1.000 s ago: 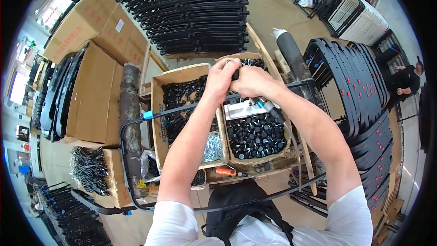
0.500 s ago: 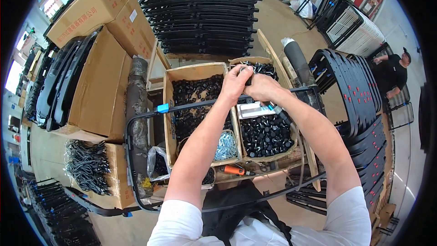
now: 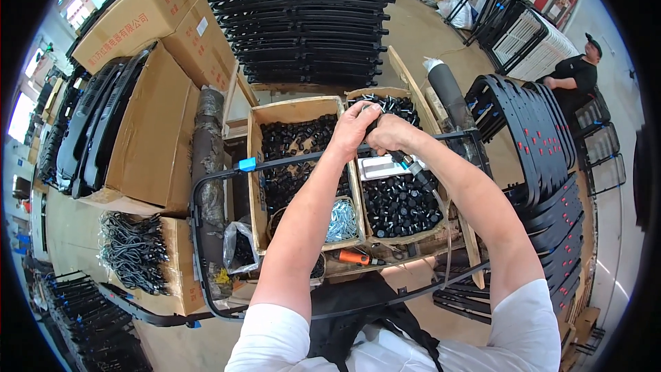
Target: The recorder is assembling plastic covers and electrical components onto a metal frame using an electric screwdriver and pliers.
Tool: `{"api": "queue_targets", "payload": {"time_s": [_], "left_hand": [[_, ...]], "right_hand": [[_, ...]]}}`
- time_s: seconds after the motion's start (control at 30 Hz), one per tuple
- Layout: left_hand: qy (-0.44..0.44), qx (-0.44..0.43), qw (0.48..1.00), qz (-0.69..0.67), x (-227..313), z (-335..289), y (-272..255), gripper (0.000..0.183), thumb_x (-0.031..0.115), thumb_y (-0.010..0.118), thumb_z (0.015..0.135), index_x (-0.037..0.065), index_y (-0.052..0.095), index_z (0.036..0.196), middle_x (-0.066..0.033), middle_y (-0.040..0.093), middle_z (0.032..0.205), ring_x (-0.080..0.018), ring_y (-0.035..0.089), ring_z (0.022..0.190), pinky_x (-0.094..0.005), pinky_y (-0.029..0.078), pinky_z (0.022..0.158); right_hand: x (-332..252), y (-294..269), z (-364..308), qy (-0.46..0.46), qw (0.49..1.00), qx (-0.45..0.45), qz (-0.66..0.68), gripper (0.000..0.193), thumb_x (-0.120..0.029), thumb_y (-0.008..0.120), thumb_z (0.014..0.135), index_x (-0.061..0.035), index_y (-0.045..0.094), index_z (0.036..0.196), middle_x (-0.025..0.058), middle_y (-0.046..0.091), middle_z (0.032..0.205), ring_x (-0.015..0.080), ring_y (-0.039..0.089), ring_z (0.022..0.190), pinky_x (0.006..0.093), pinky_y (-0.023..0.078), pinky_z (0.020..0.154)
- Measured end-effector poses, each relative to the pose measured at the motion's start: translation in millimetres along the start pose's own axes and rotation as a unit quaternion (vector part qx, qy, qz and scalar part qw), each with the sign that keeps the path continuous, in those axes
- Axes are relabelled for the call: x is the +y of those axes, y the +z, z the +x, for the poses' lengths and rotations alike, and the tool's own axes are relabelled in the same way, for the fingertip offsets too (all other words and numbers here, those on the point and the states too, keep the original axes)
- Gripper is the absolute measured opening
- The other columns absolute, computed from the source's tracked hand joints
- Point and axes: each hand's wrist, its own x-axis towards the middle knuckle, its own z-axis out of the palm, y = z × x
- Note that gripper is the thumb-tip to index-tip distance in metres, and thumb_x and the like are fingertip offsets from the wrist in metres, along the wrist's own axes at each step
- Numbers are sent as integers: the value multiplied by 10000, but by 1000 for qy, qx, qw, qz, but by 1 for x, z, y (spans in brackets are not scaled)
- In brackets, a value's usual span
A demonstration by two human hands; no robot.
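Workshop, overhead: black frame (image 3: pixel 289 160) spans wooden boxes (image 3: pixel 296 102). I have R hand (image 3: pixel 390 132) curled on dark tool (image 3: pixel 415 169), long axis running lower-right; L hand (image 3: pixel 356 124) adj., fingers curled, contents unclear.

Compared with one second earlier, the co-worker (image 3: pixel 578 76) at far right has moved higher in the view, closer to the stacked white panels (image 3: pixel 536 38), and more of the black frames (image 3: pixel 604 165) below is exposed. The central parts boxes (image 3: pixel 292 106) appear farther right. Relative to half a second earlier, the right grip (image 3: pixel 387 132) has shifted slightly, and more of the dark tool (image 3: pixel 416 171) beneath it shows.
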Motion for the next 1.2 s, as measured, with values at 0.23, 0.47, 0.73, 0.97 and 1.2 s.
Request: {"api": "queue_targets", "payload": {"time_s": [0.23, 0.47, 0.73, 0.97, 1.2], "left_hand": [[42, 32, 998, 26, 15, -6, 4, 214, 280, 701, 990, 72, 717, 1038, 12, 671, 939, -93, 593, 881, -287, 495, 803], [27, -59, 994, 85, 39, -114, 89, 208, 248, 714, 993, 47, 702, 1045, 16, 652, 939, -82, 562, 888, -283, 496, 819], [-193, -196, 959, -71, -62, -306, 127, 221, 250, 759, 986, 76, 668, 1086, 46, 608, 925, -58, 545, 853, -247, 465, 758], [-181, -215, 959, -29, -78, -355, 128, 182, 222, 758, 984, 74, 678, 1055, 46, 597, 914, -51, 517, 833, -247, 455, 747], [-114, -169, 979, 7, -86, -367, 132, 142, 204, 719, 999, 79, 689, 1058, 47, 618, 911, -57, 540, 832, -245, 466, 734]], "right_hand": [[-34, -10, -28, 11, 1000, -1, -29, 232, -187, 706, 699, 25, 743, 788, 145, 747, 770, 239, 713, 706, 377, 553, 683], [-28, -10, -193, 34, 995, 37, -82, 384, -290, 678, 765, 52, 713, 934, 271, 726, 875, 428, 718, 860, 484, 561, 759], [37, 135, -366, 119, 989, 14, -90, 434, -343, 649, 808, 76, 735, 884, 280, 738, 917, 445, 727, 917, 506, 574, 849], [35, 177, -411, 172, 983, 22, -56, 458, -341, 632, 822, 109, 717, 810, 306, 722, 859, 447, 727, 875, 502, 577, 829], [37, 178, -422, 142, 988, 11, -53, 438, -346, 611, 810, 71, 738, 840, 285, 738, 903, 428, 733, 913, 500, 576, 841]]}}
